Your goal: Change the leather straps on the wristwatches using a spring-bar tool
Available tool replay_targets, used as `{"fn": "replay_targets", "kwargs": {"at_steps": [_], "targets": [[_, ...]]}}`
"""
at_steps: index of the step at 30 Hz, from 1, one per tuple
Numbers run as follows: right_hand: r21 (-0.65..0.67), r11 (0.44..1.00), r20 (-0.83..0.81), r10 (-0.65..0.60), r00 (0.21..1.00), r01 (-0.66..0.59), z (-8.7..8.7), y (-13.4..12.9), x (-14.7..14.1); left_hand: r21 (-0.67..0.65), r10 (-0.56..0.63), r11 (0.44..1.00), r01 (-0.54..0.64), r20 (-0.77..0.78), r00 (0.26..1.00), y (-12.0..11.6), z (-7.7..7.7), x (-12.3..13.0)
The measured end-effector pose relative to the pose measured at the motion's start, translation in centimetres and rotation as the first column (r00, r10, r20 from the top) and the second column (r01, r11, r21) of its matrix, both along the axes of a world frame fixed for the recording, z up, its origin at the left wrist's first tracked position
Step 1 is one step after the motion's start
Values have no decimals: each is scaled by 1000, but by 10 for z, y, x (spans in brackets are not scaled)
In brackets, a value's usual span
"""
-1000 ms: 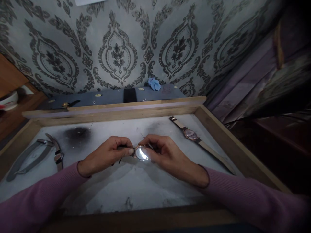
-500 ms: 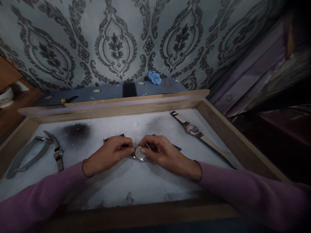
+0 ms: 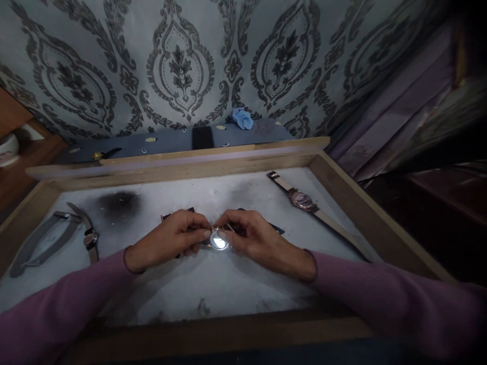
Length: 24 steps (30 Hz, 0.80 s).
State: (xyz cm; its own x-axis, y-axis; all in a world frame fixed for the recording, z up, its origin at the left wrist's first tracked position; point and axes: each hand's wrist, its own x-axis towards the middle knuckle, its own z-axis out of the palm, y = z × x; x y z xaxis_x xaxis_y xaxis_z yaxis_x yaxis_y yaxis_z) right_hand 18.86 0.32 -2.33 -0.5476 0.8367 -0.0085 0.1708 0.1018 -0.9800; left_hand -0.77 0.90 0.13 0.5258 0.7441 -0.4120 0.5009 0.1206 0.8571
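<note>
Near the middle of the wood-framed tray [image 3: 266, 291], a round watch [image 3: 219, 240] with a bright glare on its face is held between both hands. My left hand [image 3: 173, 238] pinches its left side, fingers closed. My right hand [image 3: 258, 241] grips its right side with thumb and fingers, and a thin light object shows by these fingers. A dark red strap piece [image 3: 165, 217] sticks out behind my left hand. Behind my right hand lies a flat dark object [image 3: 276, 229], mostly hidden.
A larger watch [image 3: 302, 199] lies stretched out at the right. Grey-handled pliers [image 3: 41, 243] and a small watch [image 3: 90, 238] lie at the left. Beyond the tray's back edge are a blue crumpled cloth [image 3: 242, 119] and a black object [image 3: 203, 138].
The watch face has tilted and now shows a bright reflection. Both hands stay closed on it, with only slight finger shifts. The view has moved slightly.
</note>
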Motion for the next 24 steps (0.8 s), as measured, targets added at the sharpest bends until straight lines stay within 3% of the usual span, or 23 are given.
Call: {"fn": "replay_targets", "kwargs": {"at_steps": [14,24], "targets": [[3,1000,-15,3,1000,-3,3,0,-1,-21,7,1000,-7,38,999,1,0,1],[-209,978,-79,-13,997,-4,10,1,-3,40,38,998,-40,36,999,-2,5,1]]}}
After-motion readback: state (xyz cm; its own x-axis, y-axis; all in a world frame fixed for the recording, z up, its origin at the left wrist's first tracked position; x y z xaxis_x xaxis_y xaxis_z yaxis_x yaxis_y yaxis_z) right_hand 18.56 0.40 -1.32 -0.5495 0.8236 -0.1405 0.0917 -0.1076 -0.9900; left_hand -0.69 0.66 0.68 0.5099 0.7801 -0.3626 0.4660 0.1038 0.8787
